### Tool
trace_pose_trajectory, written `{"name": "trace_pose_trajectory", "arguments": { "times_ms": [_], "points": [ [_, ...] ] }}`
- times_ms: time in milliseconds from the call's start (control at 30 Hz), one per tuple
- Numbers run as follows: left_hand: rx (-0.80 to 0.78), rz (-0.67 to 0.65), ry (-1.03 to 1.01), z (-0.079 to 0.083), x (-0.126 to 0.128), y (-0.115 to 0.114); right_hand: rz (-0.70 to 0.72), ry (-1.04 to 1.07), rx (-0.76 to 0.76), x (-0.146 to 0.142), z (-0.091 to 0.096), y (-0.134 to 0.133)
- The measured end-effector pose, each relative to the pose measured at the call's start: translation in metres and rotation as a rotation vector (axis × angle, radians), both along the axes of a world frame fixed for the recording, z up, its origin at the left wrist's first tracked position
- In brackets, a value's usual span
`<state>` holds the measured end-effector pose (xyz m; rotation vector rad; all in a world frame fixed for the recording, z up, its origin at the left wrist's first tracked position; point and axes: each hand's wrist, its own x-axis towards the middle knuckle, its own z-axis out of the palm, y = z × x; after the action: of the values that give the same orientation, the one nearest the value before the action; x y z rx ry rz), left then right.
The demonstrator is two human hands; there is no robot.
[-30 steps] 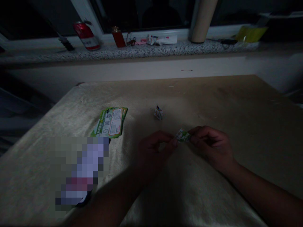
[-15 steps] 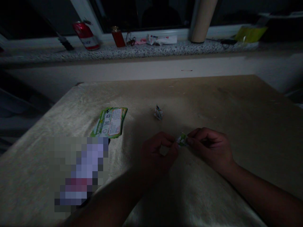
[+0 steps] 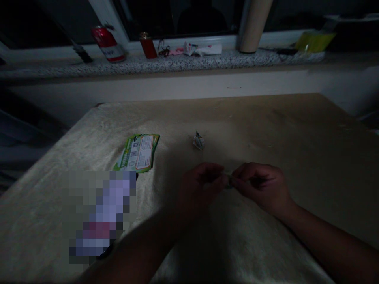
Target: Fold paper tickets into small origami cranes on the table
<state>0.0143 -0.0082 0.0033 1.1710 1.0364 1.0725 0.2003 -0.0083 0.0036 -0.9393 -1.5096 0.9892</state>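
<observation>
Pinching a small paper piece (image 3: 229,181) between them, the left hand (image 3: 201,185) and the right hand (image 3: 262,182) meet over the near middle of the worktop (image 3: 302,150). Both are closed at the fingertips, one on each side of the piece, which they mostly hide; its shape I can't make out from where I stand. That's one piece held. Just one folded paper (image 3: 198,141) sits beyond the hands, a little to the left and apart from them. Farther left I count one stack of green cards (image 3: 140,154), though not how many are in it, and, just nearer than that, one blurred long object (image 3: 108,211). Along the far sill (image 3: 171,67) stand one red can (image 3: 108,44), one orange-red bottle (image 3: 148,47) and one tan tube (image 3: 254,27).
</observation>
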Motion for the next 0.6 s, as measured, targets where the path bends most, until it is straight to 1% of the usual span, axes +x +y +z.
{"name": "trace_pose_trajectory", "arguments": {
  "times_ms": [67,133,200,267,333,467,533,600],
  "points": [
    [0.002,-0.043,0.051,0.002,-0.001,0.002,0.012,-0.027,0.002,0.0,-0.002,0.0],
    [0.029,-0.052,0.081,0.003,-0.001,0.002,-0.001,-0.035,-0.014,0.0,-0.003,0.0],
    [0.049,-0.035,0.096,0.003,-0.002,0.002,-0.025,0.004,-0.062,-0.001,-0.003,0.0],
    [0.062,0.006,0.114,0.003,-0.002,0.001,-0.013,0.088,-0.137,-0.001,-0.002,0.001],
    [0.08,0.051,0.123,0.004,-0.002,0.0,0.049,0.145,-0.224,-0.001,-0.002,0.001],
    [0.124,0.103,0.144,0.005,-0.001,-0.002,0.205,0.104,-0.383,-0.001,-0.008,0.0],
    [0.153,0.122,0.171,0.005,-0.001,-0.003,0.244,0.105,-0.408,-0.001,-0.011,-0.001],
    [0.177,0.125,0.189,0.005,-0.001,-0.004,0.25,0.12,-0.4,-0.002,-0.011,-0.001]
  ]
}}
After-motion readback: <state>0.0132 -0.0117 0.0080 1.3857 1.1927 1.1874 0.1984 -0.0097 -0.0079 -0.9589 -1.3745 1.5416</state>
